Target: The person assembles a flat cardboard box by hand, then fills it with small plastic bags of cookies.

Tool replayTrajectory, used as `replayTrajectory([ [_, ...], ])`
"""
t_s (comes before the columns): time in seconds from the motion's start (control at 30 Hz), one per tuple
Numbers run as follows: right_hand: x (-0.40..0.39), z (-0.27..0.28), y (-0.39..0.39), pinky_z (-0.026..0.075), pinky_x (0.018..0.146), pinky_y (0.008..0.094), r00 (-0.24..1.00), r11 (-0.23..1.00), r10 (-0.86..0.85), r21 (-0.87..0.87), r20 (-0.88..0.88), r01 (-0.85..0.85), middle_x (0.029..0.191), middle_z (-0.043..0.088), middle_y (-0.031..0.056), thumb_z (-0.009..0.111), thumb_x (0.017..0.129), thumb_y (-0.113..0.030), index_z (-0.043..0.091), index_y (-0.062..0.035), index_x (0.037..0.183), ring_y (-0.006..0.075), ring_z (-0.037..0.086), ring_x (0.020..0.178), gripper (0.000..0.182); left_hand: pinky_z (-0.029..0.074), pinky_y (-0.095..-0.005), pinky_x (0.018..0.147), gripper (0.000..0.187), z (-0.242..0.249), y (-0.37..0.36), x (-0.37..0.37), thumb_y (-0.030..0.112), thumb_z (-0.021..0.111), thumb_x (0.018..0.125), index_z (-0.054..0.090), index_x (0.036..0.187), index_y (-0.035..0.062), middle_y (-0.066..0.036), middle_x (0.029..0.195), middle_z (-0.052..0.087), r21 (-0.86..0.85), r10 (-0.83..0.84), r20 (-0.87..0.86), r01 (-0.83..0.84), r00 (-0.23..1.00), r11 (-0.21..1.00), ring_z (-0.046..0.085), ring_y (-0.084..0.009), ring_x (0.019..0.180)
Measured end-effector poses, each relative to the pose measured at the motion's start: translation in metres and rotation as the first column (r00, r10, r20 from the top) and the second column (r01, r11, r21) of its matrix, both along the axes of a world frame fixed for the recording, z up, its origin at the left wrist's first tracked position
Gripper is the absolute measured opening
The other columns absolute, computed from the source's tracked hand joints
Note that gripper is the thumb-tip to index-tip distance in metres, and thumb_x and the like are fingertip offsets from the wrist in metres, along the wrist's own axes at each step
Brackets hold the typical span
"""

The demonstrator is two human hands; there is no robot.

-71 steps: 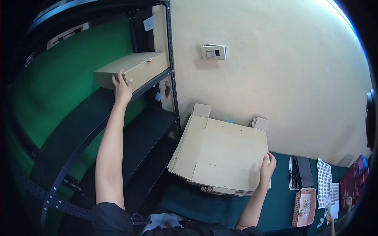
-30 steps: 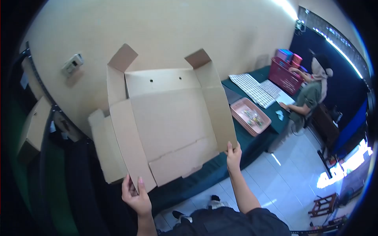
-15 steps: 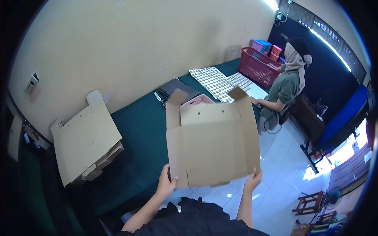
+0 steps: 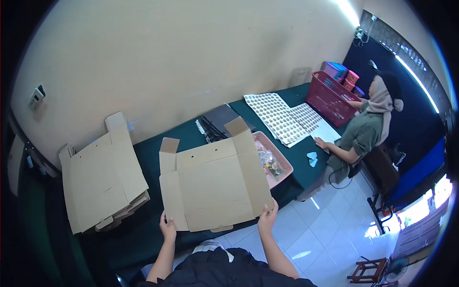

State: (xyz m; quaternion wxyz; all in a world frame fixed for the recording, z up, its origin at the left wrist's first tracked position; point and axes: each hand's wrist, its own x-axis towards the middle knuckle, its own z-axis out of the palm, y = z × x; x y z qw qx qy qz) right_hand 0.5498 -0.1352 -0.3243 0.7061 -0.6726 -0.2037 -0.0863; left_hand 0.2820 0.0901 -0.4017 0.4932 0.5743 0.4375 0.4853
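Note:
A partly unfolded cardboard box is held in front of me over the green-covered table, its side flaps bent up and two small holes near the far edge. My left hand grips its near left corner, thumb on top. On the near right corner, my right hand is closed around the edge. To the left lies a stack of flattened cardboard boxes. Behind the held box, a pink basket with small wrapped items is partly covered by it.
On the green tablecloth are black folders and printed sticker sheets. A maroon crate holds colourful containers. A person stands at the table's right, one hand on the sheets. A wooden stool stands on the tiled floor.
Both hands have moved the cardboard box left and lowered it toward the table. More of the pink basket now shows. The view has shifted slightly.

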Motion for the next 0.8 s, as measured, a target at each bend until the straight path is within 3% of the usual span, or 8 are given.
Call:
replayTrajectory([
  [0.07,0.005,0.004,0.031,0.043,0.082,0.0284,0.997,0.995,0.081,0.055,-0.009,-0.080,0.108,0.056,0.0145,0.043,0.092,-0.006,0.036,0.0002,0.126,0.0173,0.057,0.095,0.035,0.043,-0.0289,0.088,0.039,-0.015,0.015,-0.002,-0.004,0.050,0.084,0.045,0.122,-0.0027,-0.015,0.108,0.057,-0.037,0.083,0.018,-0.082,0.996,0.996,0.056,-0.0198,0.098],
  [0.27,0.035,-0.025,0.087,0.045,0.083,0.0355,0.973,0.960,0.150,-0.208,-0.174,-0.186,0.111,0.054,0.0229,0.046,0.089,-0.003,0.034,-0.0030,0.129,0.0284,0.057,0.099,0.042,0.042,-0.0310,0.083,0.041,-0.033,0.056,-0.004,-0.001,0.051,0.085,0.041,0.124,0.0029,-0.010,0.097,0.055,-0.055,0.247,-0.034,-0.249,0.968,0.967,0.053,-0.0180,0.088],
  [0.3,0.041,-0.035,0.092,0.045,0.084,0.0348,0.994,0.934,0.104,-0.339,-0.046,-0.113,0.113,0.051,0.0226,0.048,0.088,-0.004,0.035,-0.0017,0.128,0.0284,0.054,0.102,0.042,0.041,-0.0333,0.085,0.044,-0.038,0.055,0.000,0.000,0.053,0.084,0.037,0.125,0.0039,-0.010,0.095,0.054,-0.048,0.279,-0.022,-0.280,0.960,0.959,0.052,-0.0189,0.088],
  [0.37,0.039,-0.028,0.097,0.045,0.084,0.0343,0.999,0.906,0.029,-0.423,0.036,-0.011,0.116,0.041,0.0213,0.052,0.087,-0.008,0.041,0.0020,0.124,0.0304,0.048,0.107,0.040,0.028,-0.0445,0.094,0.056,-0.014,0.053,0.012,0.015,0.063,0.080,0.033,0.126,0.0075,-0.016,0.109,0.047,0.135,0.424,-0.395,-0.405,0.815,0.904,0.040,-0.0309,0.106],
  [0.47,0.052,-0.047,0.100,0.034,0.092,0.0407,0.989,0.803,0.014,-0.591,0.149,0.078,0.114,0.038,0.0222,0.052,0.083,-0.008,0.040,0.0036,0.125,0.0343,0.043,0.103,0.045,0.002,-0.0638,0.102,0.061,0.033,0.039,0.031,0.029,0.065,0.074,0.037,0.124,0.0107,-0.016,0.128,0.034,0.241,0.233,-0.675,-0.089,0.700,0.966,0.026,-0.0346,0.126],
  [0.6,0.053,-0.039,0.109,0.030,0.095,0.0403,0.960,0.718,0.079,-0.683,0.269,0.132,0.116,0.038,0.0224,0.054,0.081,-0.008,0.037,0.0035,0.129,0.0342,0.039,0.105,0.051,0.007,-0.0630,0.102,0.061,0.023,0.009,0.055,0.025,0.070,0.070,0.041,0.122,0.0118,-0.014,0.129,0.034,0.070,-0.133,-0.717,0.261,0.684,0.963,0.027,-0.0344,0.125],
  [0.73,0.055,-0.020,0.116,0.029,0.095,0.0445,0.922,0.676,0.223,-0.731,0.316,0.088,0.116,0.039,0.0244,0.059,0.076,-0.009,0.037,0.0034,0.129,0.0369,0.038,0.107,0.059,0.026,-0.0528,0.098,0.060,0.042,-0.019,0.063,0.017,0.072,0.067,0.044,0.120,0.0101,-0.015,0.118,0.042,0.013,-0.109,-0.664,0.157,0.739,0.988,0.040,-0.0321,0.115],
  [0.8,0.059,-0.010,0.115,0.029,0.093,0.0459,0.861,0.617,0.297,-0.771,0.413,0.157,0.117,0.038,0.0246,0.058,0.076,-0.009,0.035,0.0016,0.130,0.0378,0.037,0.106,0.059,0.040,-0.0413,0.086,0.050,0.029,-0.029,0.055,0.014,0.074,0.065,0.052,0.110,0.0062,-0.015,0.101,0.050,-0.035,-0.180,-0.404,0.182,0.897,0.983,0.050,-0.0320,0.099],
])
